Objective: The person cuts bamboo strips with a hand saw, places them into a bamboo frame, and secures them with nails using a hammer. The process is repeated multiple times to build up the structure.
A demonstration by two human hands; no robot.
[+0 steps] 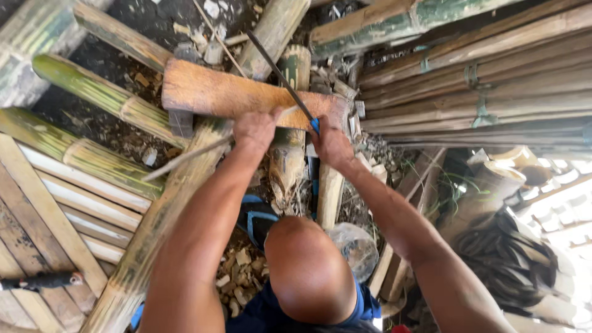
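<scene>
1. Nearest the camera is the person's bare knee [308, 271], seen from above, with a dark blue garment below it and bamboo chips [237, 271] scattered on the ground to its left.
2. Both bare forearms reach forward from the bottom edge toward a wooden block.
3. The left hand [254, 131] is closed around a thin bamboo strip [185, 157], which slants down and to the left over a thick bamboo pole [160, 228].
4. The right hand [330, 143] is clenched around the blue handle of a long dark blade [277, 71]. The blade points up and to the left, crossing over the block.
5. The wooden block [216, 92] is reddish brown and lies flat just beyond both hands, and the left hand seems to rest against its near edge.
6. Judgement on risk: the left hand sits very close to the blade, so a slip on the hard bamboo could carry the edge into its fingers. The thin strip could also split unevenly or spring loose if the grip gives.
7. To the left lie more green and yellow bamboo poles and a panel of flat slats [55, 209].
8. Farther off on the right is a stack of long bamboo strips [493, 80] tied with green bands.
</scene>
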